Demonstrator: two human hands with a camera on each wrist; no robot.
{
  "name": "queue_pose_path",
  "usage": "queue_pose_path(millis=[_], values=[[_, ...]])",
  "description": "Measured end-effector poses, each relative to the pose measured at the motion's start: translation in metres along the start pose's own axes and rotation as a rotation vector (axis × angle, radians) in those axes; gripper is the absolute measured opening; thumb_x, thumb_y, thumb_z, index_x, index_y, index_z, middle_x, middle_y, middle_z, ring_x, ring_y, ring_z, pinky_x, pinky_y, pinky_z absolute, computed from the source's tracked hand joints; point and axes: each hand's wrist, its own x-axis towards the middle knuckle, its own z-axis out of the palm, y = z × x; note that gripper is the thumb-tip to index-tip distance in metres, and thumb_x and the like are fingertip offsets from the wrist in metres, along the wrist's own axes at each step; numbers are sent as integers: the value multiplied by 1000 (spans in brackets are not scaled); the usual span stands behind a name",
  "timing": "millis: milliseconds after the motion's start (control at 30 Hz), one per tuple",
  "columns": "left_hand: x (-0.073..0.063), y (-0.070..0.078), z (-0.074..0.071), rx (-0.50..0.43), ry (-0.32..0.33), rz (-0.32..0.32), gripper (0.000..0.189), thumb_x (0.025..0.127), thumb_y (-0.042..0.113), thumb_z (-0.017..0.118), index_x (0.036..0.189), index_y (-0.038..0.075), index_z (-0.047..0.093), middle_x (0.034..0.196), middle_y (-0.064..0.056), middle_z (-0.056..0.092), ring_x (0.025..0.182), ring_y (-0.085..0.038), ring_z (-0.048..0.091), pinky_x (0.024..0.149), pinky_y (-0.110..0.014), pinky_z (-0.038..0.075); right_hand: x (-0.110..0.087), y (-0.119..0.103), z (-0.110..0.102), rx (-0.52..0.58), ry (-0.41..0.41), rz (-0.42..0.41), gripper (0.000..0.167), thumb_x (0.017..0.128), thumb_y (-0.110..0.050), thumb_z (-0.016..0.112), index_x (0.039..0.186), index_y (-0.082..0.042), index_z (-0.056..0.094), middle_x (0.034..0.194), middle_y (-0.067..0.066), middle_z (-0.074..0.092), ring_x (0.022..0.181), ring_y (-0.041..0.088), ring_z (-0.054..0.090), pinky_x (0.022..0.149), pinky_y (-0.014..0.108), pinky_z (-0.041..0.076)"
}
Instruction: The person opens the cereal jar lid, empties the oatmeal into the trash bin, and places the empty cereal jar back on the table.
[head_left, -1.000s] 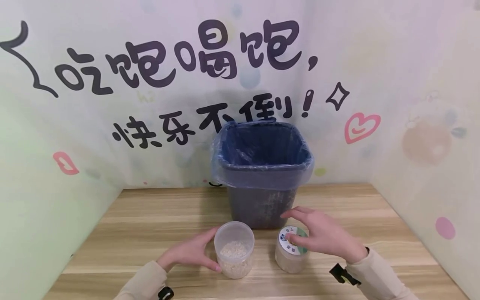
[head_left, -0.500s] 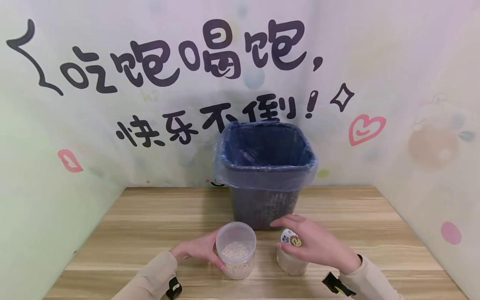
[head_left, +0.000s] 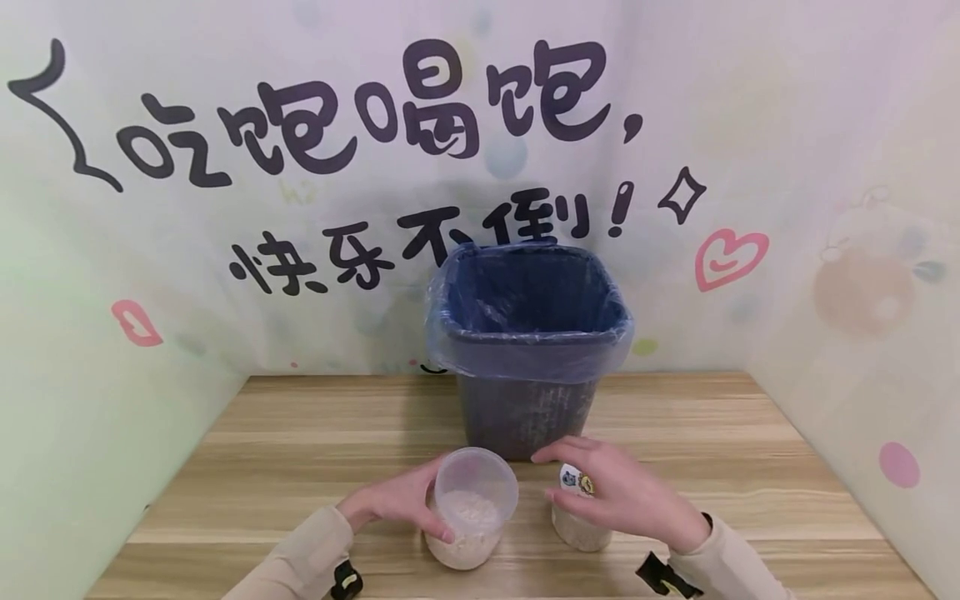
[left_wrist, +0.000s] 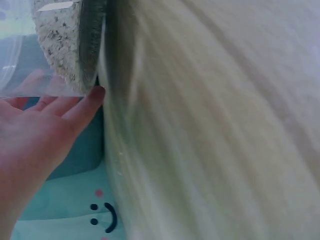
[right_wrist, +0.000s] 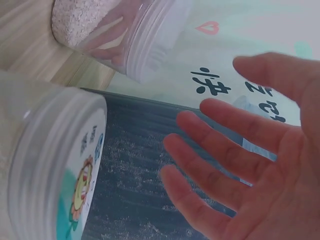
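Note:
A clear, lidless plastic jar (head_left: 480,537) with pale flakes in its lower part leans slightly to the right near the front of the table. My left hand (head_left: 397,498) grips its left side, thumb in front and fingers behind. In the left wrist view, the flakes (left_wrist: 59,42) lie banked against the jar's base. Just above a second, lidded jar (head_left: 579,533) is my right hand (head_left: 626,500), its fingers spread and holding nothing. That jar's white lid (right_wrist: 65,165) carries a cartoon label, partly hidden by the hand in the head view.
Behind both jars stands a dark blue bin (head_left: 525,412) lined with a translucent bag (head_left: 532,358), upright on the wood-grain table (head_left: 322,442). A printed cloth backdrop (head_left: 360,192) rises behind it and along both sides.
The open jar has gone from upright to tilted slightly right, with my left hand closing round it. My right hand has shifted left and now covers more of the lidded jar's label.

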Motion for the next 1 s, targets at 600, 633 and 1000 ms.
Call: queue_pose_path(millis=[600, 633, 1000], values=[[-8, 40, 22, 348, 163, 73, 90, 59, 30, 91, 134, 10, 46, 123, -3, 49, 109, -16, 49, 92, -33, 43, 21, -25, 14, 56, -28, -6, 33, 92, -26, 66, 120, -8, 63, 116, -2, 64, 105, 11, 59, 86, 32, 51], [-8, 42, 24, 361, 171, 71, 89, 59, 31, 91, 134, 10, 46, 122, -3, 49, 107, -15, 49, 91, -32, 44, 21, -27, 16, 63, -25, 3, 34, 93, -29, 64, 121, -9, 63, 116, -2, 63, 106, 11, 58, 87, 32, 50], [-10, 57, 34, 469, 296, 47, 91, 59, 35, 90, 132, 3, 46, 119, -5, 49, 101, -19, 52, 84, -33, 47, 22, -36, 30, 145, -25, 90, 59, 92, -48, 61, 141, -19, 46, 131, -2, 49, 116, 15, 50, 93, 37, 46]])
